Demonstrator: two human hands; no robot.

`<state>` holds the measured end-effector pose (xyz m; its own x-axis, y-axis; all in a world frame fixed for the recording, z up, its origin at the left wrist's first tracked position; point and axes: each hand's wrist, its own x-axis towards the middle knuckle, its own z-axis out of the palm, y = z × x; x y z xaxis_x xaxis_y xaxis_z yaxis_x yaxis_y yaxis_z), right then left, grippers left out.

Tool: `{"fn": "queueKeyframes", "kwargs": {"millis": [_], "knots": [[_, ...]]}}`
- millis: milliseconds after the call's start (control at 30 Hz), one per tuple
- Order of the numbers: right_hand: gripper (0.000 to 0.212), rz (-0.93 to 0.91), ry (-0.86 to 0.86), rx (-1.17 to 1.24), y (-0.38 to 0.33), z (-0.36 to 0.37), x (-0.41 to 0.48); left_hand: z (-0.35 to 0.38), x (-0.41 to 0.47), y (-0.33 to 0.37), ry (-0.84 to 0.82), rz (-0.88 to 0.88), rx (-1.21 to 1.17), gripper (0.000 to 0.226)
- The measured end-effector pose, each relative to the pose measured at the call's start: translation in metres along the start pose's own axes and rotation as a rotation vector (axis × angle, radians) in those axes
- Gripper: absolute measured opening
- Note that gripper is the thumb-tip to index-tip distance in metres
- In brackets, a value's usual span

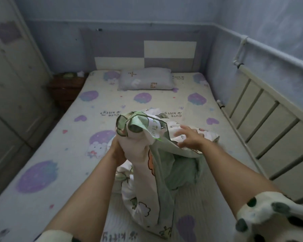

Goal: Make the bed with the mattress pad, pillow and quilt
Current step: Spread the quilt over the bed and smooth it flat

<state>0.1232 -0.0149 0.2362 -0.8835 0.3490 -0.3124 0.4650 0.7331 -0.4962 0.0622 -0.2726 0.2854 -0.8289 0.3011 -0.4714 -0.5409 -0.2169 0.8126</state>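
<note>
We see the mattress pad (59, 154), cream with purple strawberry prints, spread flat over the bed, and the grey pillow (145, 79) lying on it at the far end, just below the padded headboard (170, 53). The quilt (147, 180) is still bunched up in the middle of the bed, cream with cartoon figures on one side and pale green on the other. Our left hand (118, 151) has its grip closed round a raised twist of the quilt, holding that part up off the pad while the rest trails down toward us. Our right hand (189, 137) has an open grip, fingers straight and spread over a cream fold of the quilt. A slatted bed rail (262, 123) runs along the right side, and a wardrobe (12, 84) stands on the left.
</note>
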Motion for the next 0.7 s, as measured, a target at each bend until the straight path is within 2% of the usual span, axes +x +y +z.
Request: {"fn": "queueKeyframes", "kwargs": {"millis": [67,100,200,300,367,533,600,700], "knots": [[0.014,-0.013,-0.077,0.03,0.003,0.011,0.006,-0.003,-0.002,0.002,-0.056,0.035,-0.033,0.041],[0.005,-0.05,-0.072,0.09,0.004,0.015,0.005,-0.008,0.0,0.006,-0.055,0.047,-0.04,0.036],[0.015,-0.112,0.043,0.264,-0.004,0.014,-0.002,-0.021,0.006,0.021,-0.042,0.016,-0.029,0.036],[0.017,-0.162,0.162,0.318,-0.018,-0.001,-0.013,-0.024,0.011,0.034,-0.038,0.072,0.039,0.035],[0.014,-0.155,0.172,0.426,-0.027,-0.01,-0.02,-0.023,0.006,0.042,0.011,0.135,0.121,0.028],[0.014,-0.164,0.133,0.669,-0.057,-0.024,-0.042,-0.039,0.016,0.052,0.094,0.138,0.24,0.035],[0.014,-0.178,0.131,0.699,-0.069,-0.027,-0.05,-0.039,0.018,0.052,0.015,0.168,0.367,0.056],[0.025,-0.198,0.111,0.724,-0.086,-0.031,-0.063,-0.024,0.014,0.05,-0.175,0.362,0.813,0.103]]}}
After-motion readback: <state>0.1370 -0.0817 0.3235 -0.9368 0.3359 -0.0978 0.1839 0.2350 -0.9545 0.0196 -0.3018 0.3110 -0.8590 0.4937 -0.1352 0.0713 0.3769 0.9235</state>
